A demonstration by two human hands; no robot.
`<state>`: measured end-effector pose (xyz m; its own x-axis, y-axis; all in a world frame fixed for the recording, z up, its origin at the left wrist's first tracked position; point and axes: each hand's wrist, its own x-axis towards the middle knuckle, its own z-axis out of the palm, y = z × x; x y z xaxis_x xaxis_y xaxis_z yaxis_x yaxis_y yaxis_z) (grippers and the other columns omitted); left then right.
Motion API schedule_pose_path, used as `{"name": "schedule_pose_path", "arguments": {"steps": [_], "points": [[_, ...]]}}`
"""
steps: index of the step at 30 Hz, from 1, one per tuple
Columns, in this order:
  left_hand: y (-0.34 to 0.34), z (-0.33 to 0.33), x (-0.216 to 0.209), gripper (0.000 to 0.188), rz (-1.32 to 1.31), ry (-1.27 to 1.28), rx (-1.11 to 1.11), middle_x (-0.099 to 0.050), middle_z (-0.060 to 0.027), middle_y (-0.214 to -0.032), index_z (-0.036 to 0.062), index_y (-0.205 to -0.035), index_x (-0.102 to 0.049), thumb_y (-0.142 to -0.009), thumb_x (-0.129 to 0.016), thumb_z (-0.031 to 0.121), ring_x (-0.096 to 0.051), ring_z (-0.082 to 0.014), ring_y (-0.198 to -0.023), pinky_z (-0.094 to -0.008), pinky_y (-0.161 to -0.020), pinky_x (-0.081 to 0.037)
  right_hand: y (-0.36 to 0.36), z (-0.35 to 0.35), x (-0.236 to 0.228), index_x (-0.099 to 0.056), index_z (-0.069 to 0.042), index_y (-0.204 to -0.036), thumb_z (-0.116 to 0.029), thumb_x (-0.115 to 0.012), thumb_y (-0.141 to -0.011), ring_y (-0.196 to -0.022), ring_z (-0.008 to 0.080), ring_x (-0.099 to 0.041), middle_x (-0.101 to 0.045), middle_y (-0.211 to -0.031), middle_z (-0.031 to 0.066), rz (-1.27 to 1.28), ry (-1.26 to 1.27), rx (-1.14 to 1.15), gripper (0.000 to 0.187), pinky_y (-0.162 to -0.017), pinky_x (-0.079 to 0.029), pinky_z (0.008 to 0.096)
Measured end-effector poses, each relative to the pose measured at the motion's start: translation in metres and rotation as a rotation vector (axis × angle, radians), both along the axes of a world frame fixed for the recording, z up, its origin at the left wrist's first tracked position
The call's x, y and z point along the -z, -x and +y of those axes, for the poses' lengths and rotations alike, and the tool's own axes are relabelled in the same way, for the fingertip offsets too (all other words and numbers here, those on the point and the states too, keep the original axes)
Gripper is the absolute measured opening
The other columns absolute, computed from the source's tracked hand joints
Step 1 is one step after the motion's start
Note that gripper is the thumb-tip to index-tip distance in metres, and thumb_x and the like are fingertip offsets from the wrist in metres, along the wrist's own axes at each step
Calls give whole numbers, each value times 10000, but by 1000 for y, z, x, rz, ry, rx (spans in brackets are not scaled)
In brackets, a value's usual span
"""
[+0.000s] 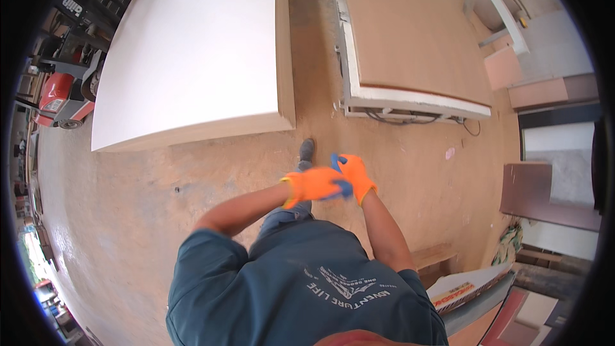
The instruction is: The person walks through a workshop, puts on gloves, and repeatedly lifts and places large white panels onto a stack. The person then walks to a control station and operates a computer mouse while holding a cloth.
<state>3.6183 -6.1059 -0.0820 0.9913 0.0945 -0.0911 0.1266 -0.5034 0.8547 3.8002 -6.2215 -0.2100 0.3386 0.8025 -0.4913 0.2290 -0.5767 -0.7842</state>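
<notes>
Both my hands are close together in front of my body, in orange gloves with blue palms. My left hand (315, 186) reaches across from the left, smeared by motion, so its fingers cannot be made out. Just beside it, my right hand (357, 175) is bent inward with its fingers curled; whatever it might hold is hidden. The hands overlap in the picture, and whether they touch is unclear. Nearest beyond them are a large white-topped stack of sheets (198, 45) on the left and a brown board (410, 32) on a white frame to the right.
A narrow strip of floor (312, 57) runs between the stack and the frame, and my shoe (307, 148) points toward it. Dark cables (403, 119) hang under the frame. A red forklift (61, 96) stands far left. Panels (528, 192) and an open carton (471, 288) are at right.
</notes>
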Motion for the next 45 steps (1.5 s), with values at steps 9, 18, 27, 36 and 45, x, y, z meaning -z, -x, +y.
{"name": "schedule_pose_path", "arguments": {"steps": [9,18,27,36,45], "points": [[27,233,102,704,461,-667,-1165,-331,-242,-1584,34,-1493,-414,-873,-664,255,-249,-426,-1485,-575,-1212,-137,-14,203,60,-262,-21,-1581,-236,-474,-1063,-1510,239,-302,-325,-1630,109,1016,-179,-28,600,-1228,-252,350],[-64,247,93,753,608,-606,-1276,-309,-299,-1576,32,-1518,-355,-838,-653,161,-247,-480,-1472,-568,-1227,-135,-6,332,-21,-478,-93,-1456,-418,-608,-996,-1330,247,-477,-498,-1462,72,1088,286,378,578,-959,-545,473],[-55,223,35,435,-489,-123,-1658,-465,-148,-1523,-53,-1492,-374,-1066,-420,26,-446,-246,-1387,-378,-1185,-299,-122,315,-90,-641,5,-1127,-410,-728,-935,-809,189,-649,-654,-1007,84,817,-49,203,466,-636,-600,330],[-29,64,89,632,-279,495,-2252,-394,-124,-1569,30,-1552,-316,-1055,-518,362,-394,-248,-1432,-399,-1192,-318,-442,234,-13,-649,-18,-1188,-261,-505,-1026,-911,237,-671,-705,-1088,95,633,-121,335,326,-574,-557,413],[-43,-22,150,759,-775,1130,-2054,-521,-110,-1463,97,-1438,-506,-966,-288,650,-509,-362,-1287,-551,-1025,-475,-761,16,46,-581,-24,-1300,-71,-673,-896,-1087,265,-630,-635,-1239,130,275,-601,707,416,-957,-515,405]]}}
